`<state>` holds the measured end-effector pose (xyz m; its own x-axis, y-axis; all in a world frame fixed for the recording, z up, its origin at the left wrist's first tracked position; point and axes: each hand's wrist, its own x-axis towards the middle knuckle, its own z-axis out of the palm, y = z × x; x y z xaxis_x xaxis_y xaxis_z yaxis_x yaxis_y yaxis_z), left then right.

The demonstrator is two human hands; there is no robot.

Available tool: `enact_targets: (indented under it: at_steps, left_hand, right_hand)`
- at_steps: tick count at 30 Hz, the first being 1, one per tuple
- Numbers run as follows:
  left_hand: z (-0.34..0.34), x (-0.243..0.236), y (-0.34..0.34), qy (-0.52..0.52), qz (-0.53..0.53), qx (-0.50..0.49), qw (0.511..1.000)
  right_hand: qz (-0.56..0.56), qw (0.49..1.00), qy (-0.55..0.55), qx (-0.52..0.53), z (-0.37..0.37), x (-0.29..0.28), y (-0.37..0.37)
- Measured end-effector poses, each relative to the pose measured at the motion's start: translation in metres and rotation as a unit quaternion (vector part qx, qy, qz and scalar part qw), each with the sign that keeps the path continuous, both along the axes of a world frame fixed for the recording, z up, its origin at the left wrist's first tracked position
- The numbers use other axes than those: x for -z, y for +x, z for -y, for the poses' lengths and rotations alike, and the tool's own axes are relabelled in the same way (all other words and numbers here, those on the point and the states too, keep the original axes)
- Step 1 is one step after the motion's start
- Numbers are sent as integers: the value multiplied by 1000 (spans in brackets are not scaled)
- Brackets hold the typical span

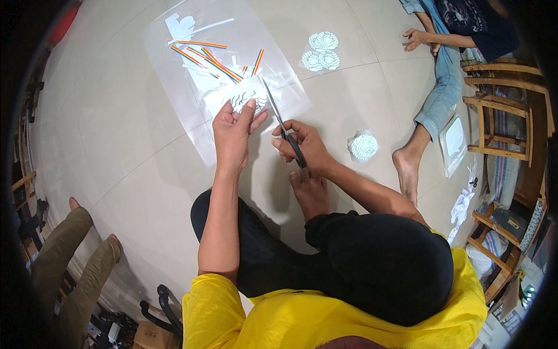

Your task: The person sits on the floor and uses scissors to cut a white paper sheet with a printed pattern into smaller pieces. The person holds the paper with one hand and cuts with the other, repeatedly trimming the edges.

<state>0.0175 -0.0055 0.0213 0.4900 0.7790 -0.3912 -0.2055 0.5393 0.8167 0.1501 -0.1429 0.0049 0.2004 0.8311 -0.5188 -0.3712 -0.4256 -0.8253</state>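
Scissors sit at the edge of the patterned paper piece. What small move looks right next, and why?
Probably close the scissors a short way along the outline. The right hand has the blades open at the edge of the paper piece, which the left hand pinches over the plastic sheet.

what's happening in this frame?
A person sitting on the tiled floor holds a white paper piece with wavy lines in the left hand and black-handled scissors in the right hand, blades at the paper. Rainbow-striped strips lie on a clear plastic sheet ahead.
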Motion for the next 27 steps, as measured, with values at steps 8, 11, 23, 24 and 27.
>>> enact_targets:
  at_steps: [8,11,23,24,27]
  left_hand:
    - [-1,2,0,2,2,0,1000]
    - [0,3,-1,5,1,-7,1000]
    - [0,13,-6,-15,4,12,1000]
    - [0,13,-5,-21,12,28,999]
    - [9,9,2,-42,21,94,994]
  right_hand:
    - [8,1000,-12,-18,1,-1,2]
    - [9,1000,-15,-11,-2,-5,0]
    - [41,998,16,37,-6,6,11]
    - [53,996,26,60,-4,8,17]
    - [54,986,84,132,2,11,39]
